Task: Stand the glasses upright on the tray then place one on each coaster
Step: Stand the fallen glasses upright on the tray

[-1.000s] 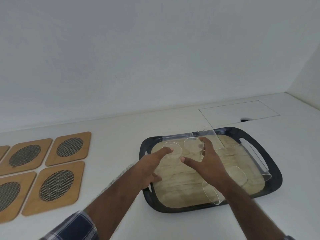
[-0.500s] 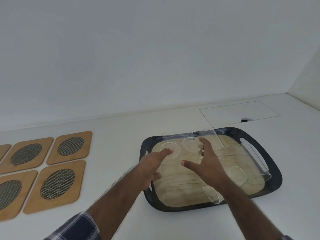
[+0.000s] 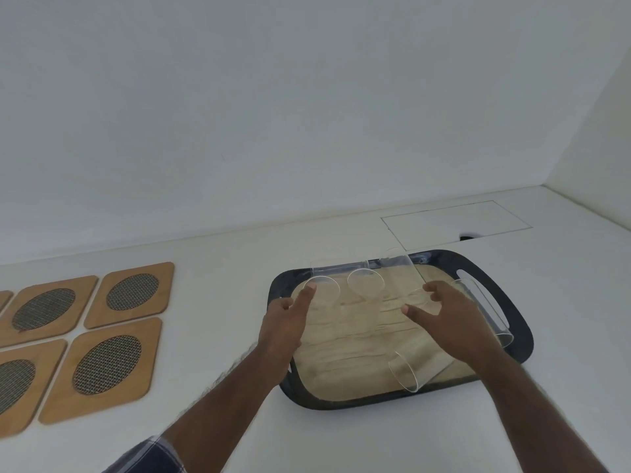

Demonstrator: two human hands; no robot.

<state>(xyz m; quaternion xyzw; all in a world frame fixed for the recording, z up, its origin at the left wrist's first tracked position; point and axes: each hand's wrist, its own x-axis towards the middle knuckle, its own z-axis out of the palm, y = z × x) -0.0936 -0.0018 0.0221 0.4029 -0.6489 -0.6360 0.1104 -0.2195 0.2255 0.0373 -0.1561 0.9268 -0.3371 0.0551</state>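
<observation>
A black tray (image 3: 519,312) with a tan mat holds several clear glasses lying on their sides. Two lie at its far left edge, mouths toward me: one (image 3: 324,285) and one (image 3: 365,281). Another (image 3: 406,268) lies slanted at the far middle, one (image 3: 485,308) along the right handle, one (image 3: 406,370) near the front. My left hand (image 3: 286,319) hovers open, its forefinger at the rim of the far-left glass. My right hand (image 3: 444,315) is open over the tray's middle, fingers spread, holding nothing. Wooden coasters (image 3: 102,367) with mesh ovals lie on the counter to the left.
The white counter runs to a white wall behind and a side wall at right. A rectangular flush panel (image 3: 454,223) with a small dark notch sits in the counter behind the tray. More coasters (image 3: 133,291) lie farther back at left.
My right hand has drawn back to the right, away from the slanted glass at the far middle. My left hand has stayed at the far-left glass.
</observation>
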